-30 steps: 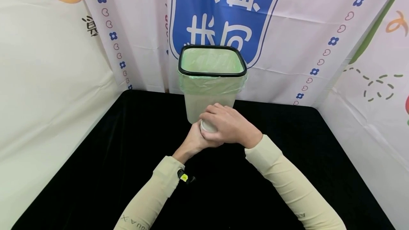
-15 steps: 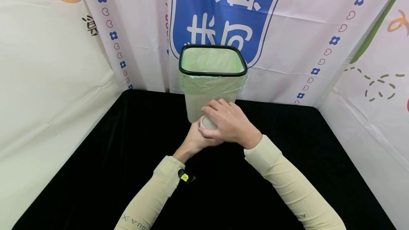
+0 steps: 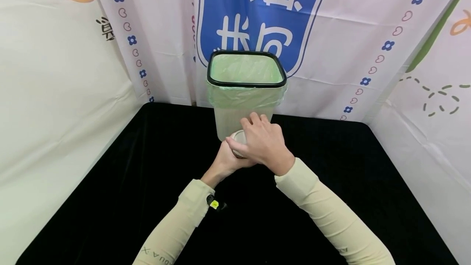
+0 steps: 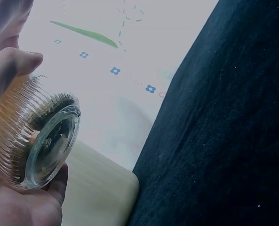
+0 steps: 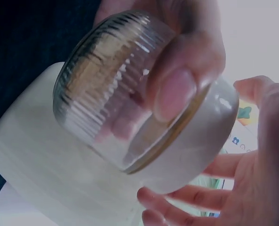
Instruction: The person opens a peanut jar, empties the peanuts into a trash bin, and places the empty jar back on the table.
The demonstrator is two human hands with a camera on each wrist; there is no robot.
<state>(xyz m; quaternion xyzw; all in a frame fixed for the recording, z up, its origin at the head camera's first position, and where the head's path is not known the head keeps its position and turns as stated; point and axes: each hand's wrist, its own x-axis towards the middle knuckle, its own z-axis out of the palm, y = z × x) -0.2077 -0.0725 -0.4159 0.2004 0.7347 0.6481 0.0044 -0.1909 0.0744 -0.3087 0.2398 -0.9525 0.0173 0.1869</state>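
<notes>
A small ribbed clear-glass jar [image 5: 101,89] with a white lid [image 5: 198,139] is held tilted in front of the bin. My left hand [image 3: 227,160] grips the glass body, its thumb [image 5: 177,94] lying just below the lid. In the left wrist view the thick round glass base [image 4: 54,146] faces outward, and tan and dark patches show through the ribs. Around the lid curve the thumb and spread fingers of my right hand [image 3: 265,142]. From the head view most of the glass is hidden behind both hands.
A pale waste bin [image 3: 226,120] with a black rim [image 3: 246,85] and a green liner bag [image 3: 243,68] stands just beyond the hands. Black cloth [image 3: 176,154] covers the table. Printed white curtains [image 3: 165,52] enclose the back and sides.
My right hand has turned on the lid: its fingers have shifted away and to the right, its wrist slightly left and nearer. More of the lid's side shows. The left hand has barely moved.
</notes>
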